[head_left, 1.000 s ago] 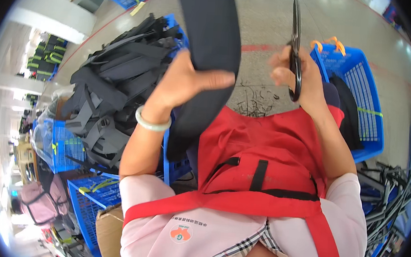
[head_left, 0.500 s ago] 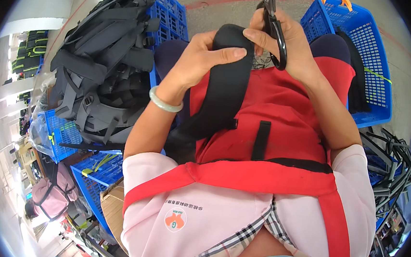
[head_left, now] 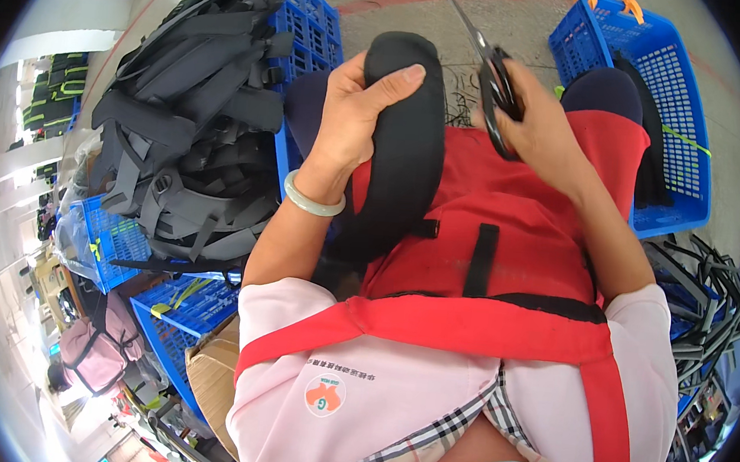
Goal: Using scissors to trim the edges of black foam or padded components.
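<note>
My left hand (head_left: 358, 108) is closed around the upper end of a black padded strap (head_left: 407, 147), its thumb pressed on the face. The strap curves down over my red apron (head_left: 504, 189), and its lower end drops into dark shadow by my left forearm. Off to the right and apart from the strap, my right hand (head_left: 535, 127) holds black-handled scissors (head_left: 496, 85) by the handle loops. Their metal blades point up and to the left, away from the strap.
A heap of dark grey backpack parts (head_left: 189, 104) rises on the left beside a blue crate (head_left: 312, 22). At the right stands another blue basket (head_left: 687, 117) with black pieces inside. Below it lie loose grey and black straps (head_left: 707, 314). Dark scraps (head_left: 460, 99) litter the floor ahead.
My right hand has come off the strap and moved right and down with the scissors, whose blades now tilt left. My left hand keeps its hold, and the strap has turned more upright.
</note>
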A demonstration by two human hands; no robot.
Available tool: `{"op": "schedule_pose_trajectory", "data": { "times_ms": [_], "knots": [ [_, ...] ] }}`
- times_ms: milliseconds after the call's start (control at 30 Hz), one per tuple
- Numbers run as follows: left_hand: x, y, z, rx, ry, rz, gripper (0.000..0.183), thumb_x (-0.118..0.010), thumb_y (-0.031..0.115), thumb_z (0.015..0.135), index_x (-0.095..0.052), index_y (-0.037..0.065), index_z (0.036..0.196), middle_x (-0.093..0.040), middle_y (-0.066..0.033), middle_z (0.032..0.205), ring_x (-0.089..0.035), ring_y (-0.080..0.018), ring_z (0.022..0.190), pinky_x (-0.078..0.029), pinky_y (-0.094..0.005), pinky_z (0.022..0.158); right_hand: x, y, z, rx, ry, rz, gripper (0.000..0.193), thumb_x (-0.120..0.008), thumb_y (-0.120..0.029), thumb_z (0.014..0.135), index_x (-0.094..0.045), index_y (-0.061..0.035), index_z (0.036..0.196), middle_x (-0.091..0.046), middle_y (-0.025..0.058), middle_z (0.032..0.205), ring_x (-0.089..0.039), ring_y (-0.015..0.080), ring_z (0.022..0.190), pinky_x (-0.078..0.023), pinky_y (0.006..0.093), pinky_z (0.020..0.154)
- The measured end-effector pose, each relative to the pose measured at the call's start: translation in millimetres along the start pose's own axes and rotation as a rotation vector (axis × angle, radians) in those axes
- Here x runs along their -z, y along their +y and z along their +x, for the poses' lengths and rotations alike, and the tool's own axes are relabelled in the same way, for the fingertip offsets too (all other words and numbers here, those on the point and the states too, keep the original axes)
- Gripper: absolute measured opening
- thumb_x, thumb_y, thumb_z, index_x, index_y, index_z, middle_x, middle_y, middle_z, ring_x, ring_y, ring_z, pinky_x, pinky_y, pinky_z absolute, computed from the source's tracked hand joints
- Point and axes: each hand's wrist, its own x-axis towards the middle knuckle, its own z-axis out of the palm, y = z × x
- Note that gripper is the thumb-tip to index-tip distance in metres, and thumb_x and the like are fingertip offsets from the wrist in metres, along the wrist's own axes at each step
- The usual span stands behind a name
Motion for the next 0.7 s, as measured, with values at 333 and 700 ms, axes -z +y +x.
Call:
{"op": "schedule_pose_trajectory", "data": {
  "times_ms": [333,700],
  "knots": [
    [3.6,2.1,-6.4,-0.077,0.128,-0.023,0.013,-0.068,0.004,0.085,-0.066,0.001,0.097,-0.069,-0.0047,0.086,-0.065,-0.0104,0.072,-0.052,-0.0222,0.064,-14.4,7.2,-27.0,-0.053,-0.151,-0.315,0.073,-0.084,-0.031,0.066,-0.040,-0.0053,0.118,-0.050,0.0112,0.090,-0.046,0.0246,0.068,-0.043,0.0361,0.065],
    [1.6,-0.8,-11.0,-0.126,0.075,-0.012,0.013,-0.068,0.003,0.085,-0.064,0.001,0.097,-0.068,-0.0031,0.086,-0.064,-0.0087,0.073,-0.051,-0.0212,0.066,-13.7,-1.9,-25.6,-0.130,-0.183,-0.195,0.053,-0.080,-0.027,0.074,-0.046,-0.0029,0.107,-0.039,0.0054,0.072,-0.036,0.0137,0.066,-0.036,0.0290,0.058]
  ]
}}
